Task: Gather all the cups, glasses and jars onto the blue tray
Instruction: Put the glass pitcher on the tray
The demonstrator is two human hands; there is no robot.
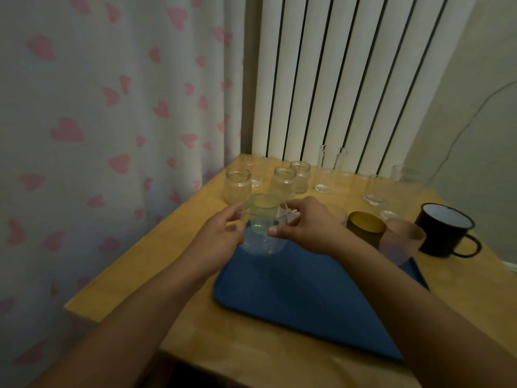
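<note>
- Clear glass cup (pixel 264 224), empty, at the far-left corner of the blue tray (pixel 307 298).
- Left hand (pixel 221 233) and right hand (pixel 305 225) both grip its sides.
- Empty jars (pixel 237 189), glasses (pixel 376 189) and a black mug (pixel 444 229) stand on the table (pixel 156 261) beyond.

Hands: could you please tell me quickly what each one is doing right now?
Left hand: closed on the clear glass, over the blue tray's far corner.
Right hand: closed on the same clear glass.
</note>
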